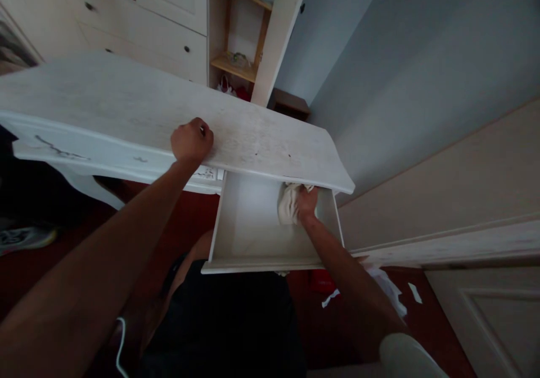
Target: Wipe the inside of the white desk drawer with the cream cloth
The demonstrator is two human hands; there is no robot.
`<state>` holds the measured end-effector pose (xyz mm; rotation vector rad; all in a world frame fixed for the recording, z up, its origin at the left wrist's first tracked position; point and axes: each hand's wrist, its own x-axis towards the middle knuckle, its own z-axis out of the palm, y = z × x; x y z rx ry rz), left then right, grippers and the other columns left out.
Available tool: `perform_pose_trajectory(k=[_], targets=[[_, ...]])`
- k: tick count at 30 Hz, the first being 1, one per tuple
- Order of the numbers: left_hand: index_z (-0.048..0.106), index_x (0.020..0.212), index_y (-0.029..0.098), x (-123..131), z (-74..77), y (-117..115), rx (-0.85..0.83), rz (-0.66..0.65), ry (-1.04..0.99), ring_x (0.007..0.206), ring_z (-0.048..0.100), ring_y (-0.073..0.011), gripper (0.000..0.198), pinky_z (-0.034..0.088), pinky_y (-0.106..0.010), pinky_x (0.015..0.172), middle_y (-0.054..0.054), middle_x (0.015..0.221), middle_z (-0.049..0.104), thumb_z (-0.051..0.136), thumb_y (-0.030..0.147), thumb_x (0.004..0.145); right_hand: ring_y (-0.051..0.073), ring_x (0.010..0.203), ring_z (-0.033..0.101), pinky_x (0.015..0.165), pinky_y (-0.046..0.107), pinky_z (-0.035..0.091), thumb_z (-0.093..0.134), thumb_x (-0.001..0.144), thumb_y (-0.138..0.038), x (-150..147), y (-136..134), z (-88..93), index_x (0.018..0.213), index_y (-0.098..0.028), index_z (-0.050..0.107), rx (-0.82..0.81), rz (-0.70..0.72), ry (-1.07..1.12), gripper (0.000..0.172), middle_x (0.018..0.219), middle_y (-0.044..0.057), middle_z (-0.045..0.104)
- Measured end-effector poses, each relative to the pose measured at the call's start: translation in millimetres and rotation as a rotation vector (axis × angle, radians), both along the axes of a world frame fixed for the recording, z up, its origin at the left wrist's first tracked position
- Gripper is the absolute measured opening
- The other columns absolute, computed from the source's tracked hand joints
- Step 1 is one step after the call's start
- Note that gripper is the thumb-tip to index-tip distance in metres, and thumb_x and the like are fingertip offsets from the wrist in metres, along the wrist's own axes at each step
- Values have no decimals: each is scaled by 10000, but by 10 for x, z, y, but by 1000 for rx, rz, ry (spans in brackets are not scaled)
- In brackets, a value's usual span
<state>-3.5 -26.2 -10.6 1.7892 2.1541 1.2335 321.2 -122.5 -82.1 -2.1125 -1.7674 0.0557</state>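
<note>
A grey wall (430, 74) slopes away on my right, a pale cabinet (169, 7) stands at the back, and the floor (189, 215) below is dark red. Before me is a white table (261, 142) with worn patches on its top and a drawer (270, 266) pulled out toward my lap.

The cream cloth (288, 206) is inside that drawer, right of its middle and toward the back, bunched against my right hand (307, 202). Those fingers are closed around its right side, most of it spreading out to their left; whether its underside touches the drawer bottom I cannot tell. My left hand (193, 139) is curled into a fist on the tabletop near the front edge; I cannot tell whether anything is inside it.

The tabletop's edge runs just beyond my right knuckles, and the drawer's right wall is close beside them. My right forearm (333, 248) crosses above the drawer's front corner. To the cloth's left, bare drawer bottom reaches to the left wall; more lies between cloth and front panel.
</note>
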Motion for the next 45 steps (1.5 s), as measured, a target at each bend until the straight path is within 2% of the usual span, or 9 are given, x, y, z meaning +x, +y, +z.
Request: perform_pose_trajectory(k=[5,8,14,20,26,32,38,41,45], targets=[[691,940,222,-17,-44,11,-4,-51,10,987,682,-328,221,500,-491,937,-144,909,738,498,291,858,274,1300,584,1144,553,394,280,908,-240,-528,353,-144,1423,-18,518,387,-292,455,610,1299,268,648],[697,970,214,-9,-35,4,-31,-43,31,994,680,-320,246,493,-460,922,-154,951,743,478,284,882,260,1365,534,1172,506,380,337,894,-238,-703,416,-141,1435,-17,486,526,-362,545,603,1380,259,601],[705,1062,204,2,17,-49,-112,-27,130,1012,691,-317,293,486,-401,862,-163,1046,750,454,280,933,265,1414,488,1193,466,359,365,889,-156,-1390,315,-182,1417,-36,485,312,-232,540,555,1447,254,554],[715,1069,211,-41,5,-62,-89,-42,109,996,705,-293,279,485,-369,839,-139,1028,764,476,273,939,210,1241,628,1055,316,483,375,894,-184,-2043,116,-114,1317,-116,573,103,10,603,472,1310,157,672],[724,1046,212,-40,-11,-43,-51,-6,58,967,706,-288,273,482,-371,825,-136,994,766,480,268,936,215,1042,671,941,310,530,464,837,-185,-1715,-269,-59,1200,-157,637,-72,209,794,403,1146,85,731],[723,1024,209,-41,-11,-37,-35,-3,82,948,701,-291,286,479,-378,824,-138,977,760,459,270,931,196,799,644,726,279,519,541,789,-171,-1247,-844,-84,1012,-161,682,-421,524,863,264,896,24,709],[720,1003,210,-44,-15,-13,-31,34,64,951,679,-293,275,485,-391,838,-140,967,743,475,287,905,242,1033,651,926,324,471,620,864,-182,-1037,-897,403,1030,-174,689,-510,1021,280,180,1114,68,731],[714,992,210,-51,-16,0,-24,40,58,940,669,-282,269,487,-389,850,-126,955,741,476,292,897,245,1016,660,886,306,463,630,881,-207,-1031,-785,633,1085,-168,707,-646,1130,33,222,1121,85,740],[719,977,205,-44,8,-6,-5,29,78,929,665,-257,257,488,-370,861,-109,972,749,489,274,886,195,852,660,744,252,445,593,841,-150,-900,-635,706,1129,-150,741,-903,1136,-114,324,1004,65,758]])
